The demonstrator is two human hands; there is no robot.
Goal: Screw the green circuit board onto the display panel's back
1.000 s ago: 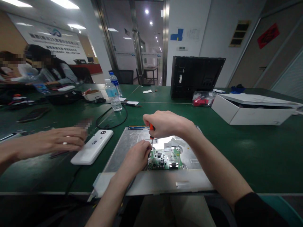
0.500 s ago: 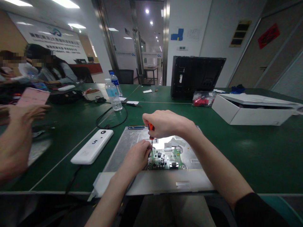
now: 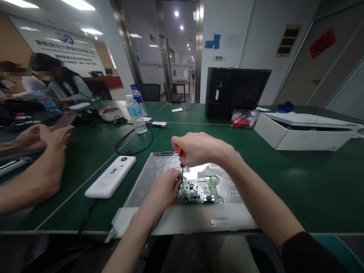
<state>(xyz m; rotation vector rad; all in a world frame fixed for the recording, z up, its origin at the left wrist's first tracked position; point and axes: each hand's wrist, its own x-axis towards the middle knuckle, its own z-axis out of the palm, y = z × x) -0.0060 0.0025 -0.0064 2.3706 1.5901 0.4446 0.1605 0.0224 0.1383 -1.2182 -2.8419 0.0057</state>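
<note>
My right hand (image 3: 196, 148) is wrapped around the orange-and-black handle of a screwdriver (image 3: 182, 152). The screwdriver stands upright, its thin shaft pointing down at the upper left corner of a green circuit board (image 3: 199, 190). Close beside the shaft's tip, my left hand (image 3: 167, 185) has its fingers pinched together; what lies between them is hidden. The board rests on the silvery metal back of a flat display panel (image 3: 148, 176), with a pale strip along its near side.
A white power bank (image 3: 110, 176) with a cable lies left of the panel. Water bottles (image 3: 136, 115) stand beyond it. At the right are a black monitor housing (image 3: 236, 93), a red item in plastic and a white box (image 3: 304, 132). A co-worker's hands (image 3: 51, 138) hold a phone at left.
My hands and the screwdriver stay practically in place. At left, the co-worker's hands and phone have shifted to the right, and the phone is tilted differently.
</note>
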